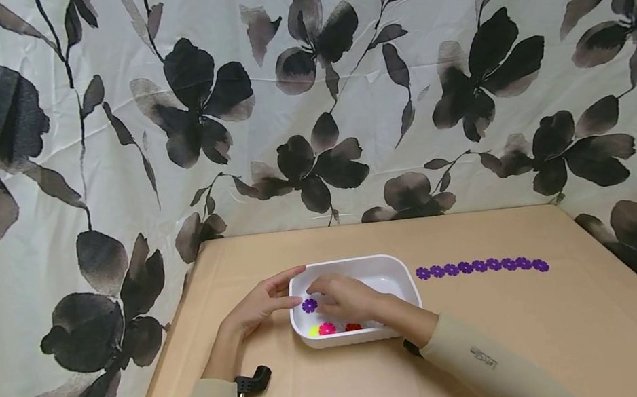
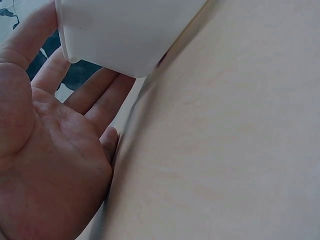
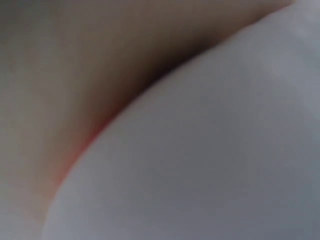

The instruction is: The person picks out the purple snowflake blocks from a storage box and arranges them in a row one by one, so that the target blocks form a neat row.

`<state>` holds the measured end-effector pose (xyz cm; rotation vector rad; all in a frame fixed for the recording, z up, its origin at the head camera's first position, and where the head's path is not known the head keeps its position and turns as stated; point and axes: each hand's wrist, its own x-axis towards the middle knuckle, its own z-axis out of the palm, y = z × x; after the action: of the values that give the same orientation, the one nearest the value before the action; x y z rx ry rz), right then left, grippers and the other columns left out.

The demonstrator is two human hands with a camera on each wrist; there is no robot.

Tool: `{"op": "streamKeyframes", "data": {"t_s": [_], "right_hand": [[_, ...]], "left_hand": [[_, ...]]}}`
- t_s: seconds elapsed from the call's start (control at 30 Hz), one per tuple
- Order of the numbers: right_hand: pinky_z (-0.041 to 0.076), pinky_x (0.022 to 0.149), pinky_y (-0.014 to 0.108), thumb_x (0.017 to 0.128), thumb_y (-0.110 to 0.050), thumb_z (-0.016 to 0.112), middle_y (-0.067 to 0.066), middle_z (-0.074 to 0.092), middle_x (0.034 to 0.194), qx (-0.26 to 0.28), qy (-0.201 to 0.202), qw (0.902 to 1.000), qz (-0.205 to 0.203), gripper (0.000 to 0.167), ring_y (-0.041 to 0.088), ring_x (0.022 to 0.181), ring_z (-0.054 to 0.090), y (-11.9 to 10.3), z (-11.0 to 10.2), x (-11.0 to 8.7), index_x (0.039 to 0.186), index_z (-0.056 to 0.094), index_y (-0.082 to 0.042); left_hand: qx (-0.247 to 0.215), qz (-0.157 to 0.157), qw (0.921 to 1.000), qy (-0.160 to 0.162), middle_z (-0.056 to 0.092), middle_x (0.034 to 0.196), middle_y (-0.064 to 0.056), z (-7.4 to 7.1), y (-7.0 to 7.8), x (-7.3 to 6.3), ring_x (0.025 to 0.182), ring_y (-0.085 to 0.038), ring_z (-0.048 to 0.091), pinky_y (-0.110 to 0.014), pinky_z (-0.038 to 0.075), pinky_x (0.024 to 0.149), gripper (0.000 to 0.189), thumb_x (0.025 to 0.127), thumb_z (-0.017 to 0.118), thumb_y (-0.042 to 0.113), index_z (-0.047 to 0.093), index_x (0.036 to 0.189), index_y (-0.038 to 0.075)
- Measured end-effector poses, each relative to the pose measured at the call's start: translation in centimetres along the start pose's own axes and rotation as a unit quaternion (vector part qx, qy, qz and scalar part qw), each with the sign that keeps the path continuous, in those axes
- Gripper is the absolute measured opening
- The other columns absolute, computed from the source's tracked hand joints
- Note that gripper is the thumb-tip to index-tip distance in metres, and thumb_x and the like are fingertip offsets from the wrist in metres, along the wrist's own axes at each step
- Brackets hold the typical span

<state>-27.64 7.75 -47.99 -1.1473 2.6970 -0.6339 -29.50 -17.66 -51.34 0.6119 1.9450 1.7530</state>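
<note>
A white tray (image 1: 392, 277) stands on the table with several small flower-shaped pieces in it. My left hand (image 1: 263, 303) holds its left end, thumb over the rim; in the left wrist view the fingers lie against the outer wall. My right hand (image 1: 346, 297) reaches into the tray with bent fingers, right beside a purple flower piece (image 1: 309, 305). I cannot tell whether the fingertips hold a piece. A pink piece (image 1: 327, 329), a yellow piece (image 1: 314, 331) and a red piece (image 1: 353, 327) lie along the near wall. The right wrist view is blurred, mostly pale surface.
To the right of the tray, a row of several purple flower pieces (image 1: 480, 266) runs across the tan table (image 1: 346, 386), end to end. A floral cloth (image 1: 390, 98) hangs behind the table and along its sides.
</note>
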Motion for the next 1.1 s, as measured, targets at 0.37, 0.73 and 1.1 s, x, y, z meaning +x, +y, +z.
{"op": "streamKeyframes", "data": {"t_s": [0.37, 0.73, 1.1], "right_hand": [[0.050, 0.108, 0.035, 0.104, -0.024, 0.065, 0.002, 0.071, 0.137, -0.116, -0.023, 0.9903, -0.073, 0.033, 0.023, 0.123, 0.062, 0.20, 0.37, 0.14, 0.134, 0.071, -0.014], [0.054, 0.086, 0.029, 0.097, -0.024, 0.075, -0.009, 0.080, 0.107, -0.192, 0.035, 0.9785, -0.068, 0.015, 0.014, 0.095, 0.066, 0.21, 0.58, -0.09, 0.109, 0.083, -0.021], [0.057, 0.087, 0.030, 0.092, -0.016, 0.079, -0.009, 0.078, 0.098, -0.168, 0.042, 0.9834, -0.054, 0.012, 0.012, 0.092, 0.069, 0.02, 0.42, -0.16, 0.103, 0.083, -0.021]], "left_hand": [[-0.006, 0.010, 0.9999, -0.011, 0.042, 0.165, -0.005, -0.25, -0.33, 0.25, 0.152, -0.029, 0.040, -0.025, 0.042, 0.117, 0.070, 0.096, 0.075, 0.013, 0.046, 0.158, 0.021], [-0.006, 0.003, 1.0000, -0.006, 0.043, 0.165, -0.005, -0.19, -0.36, 0.34, 0.151, -0.028, 0.041, -0.021, 0.044, 0.113, 0.070, 0.095, 0.076, 0.014, 0.047, 0.158, 0.022], [-0.006, -0.001, 1.0000, -0.002, 0.043, 0.165, -0.005, -0.11, -0.13, 0.25, 0.152, -0.028, 0.040, -0.025, 0.043, 0.115, 0.070, 0.095, 0.076, 0.014, 0.047, 0.158, 0.022]]}}
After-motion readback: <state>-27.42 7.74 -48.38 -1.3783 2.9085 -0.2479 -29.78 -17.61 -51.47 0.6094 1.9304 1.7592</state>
